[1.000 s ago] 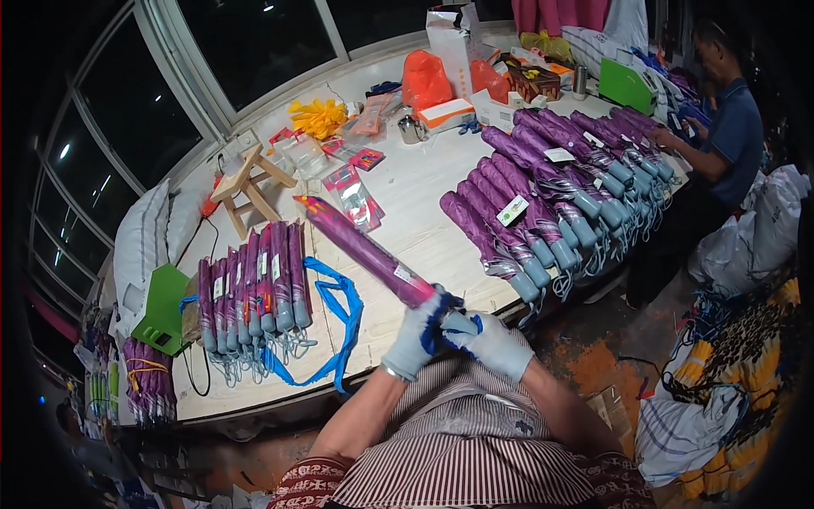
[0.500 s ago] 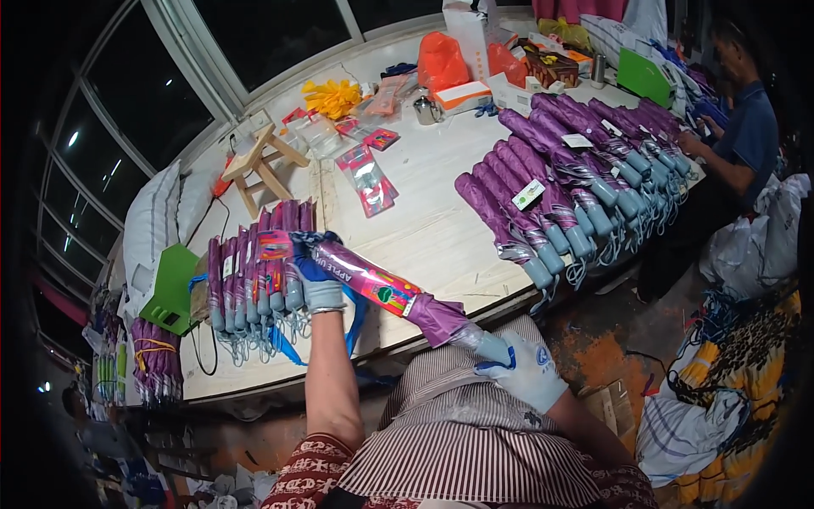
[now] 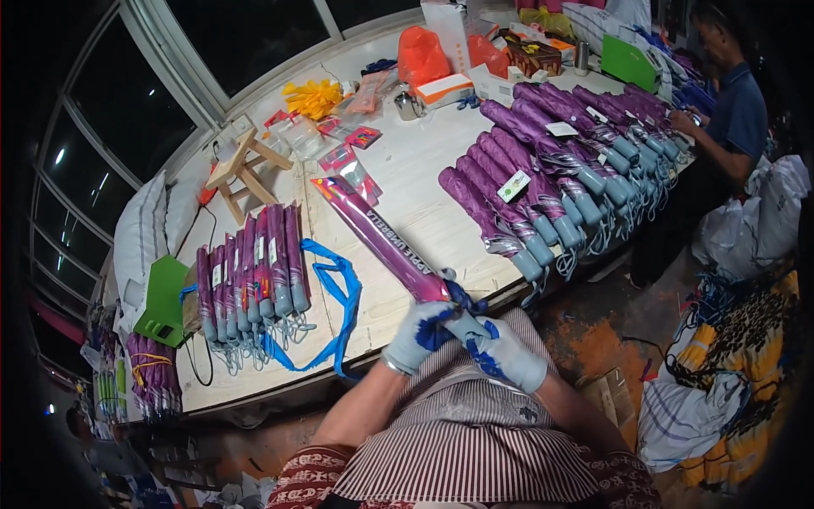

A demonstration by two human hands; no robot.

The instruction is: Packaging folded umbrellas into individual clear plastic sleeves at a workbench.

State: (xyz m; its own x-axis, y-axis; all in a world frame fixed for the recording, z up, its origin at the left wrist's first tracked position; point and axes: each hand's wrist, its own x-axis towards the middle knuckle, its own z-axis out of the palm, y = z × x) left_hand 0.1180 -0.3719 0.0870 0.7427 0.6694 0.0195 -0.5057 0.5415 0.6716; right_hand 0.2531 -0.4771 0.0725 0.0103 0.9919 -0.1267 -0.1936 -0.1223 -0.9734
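Left hand (image 3: 420, 335): closed, seemingly on sleeve (image 3: 388, 243)
Right hand (image 3: 510, 355): closed around handle (image 3: 463, 324)
Umbrella (image 3: 373, 227): newly sleeved almost to handle

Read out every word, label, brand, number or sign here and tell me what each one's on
Clear wrapper on the held umbrella: bold pale lettering along it; I won't copy it out.
White tag on the purple umbrellas at right: too small to read.
White labels on the umbrellas at left: too small to read.
Tall white box: faint orange marks, too small to read.
Red shirt sleeve: pale letter-like pattern, unclear.
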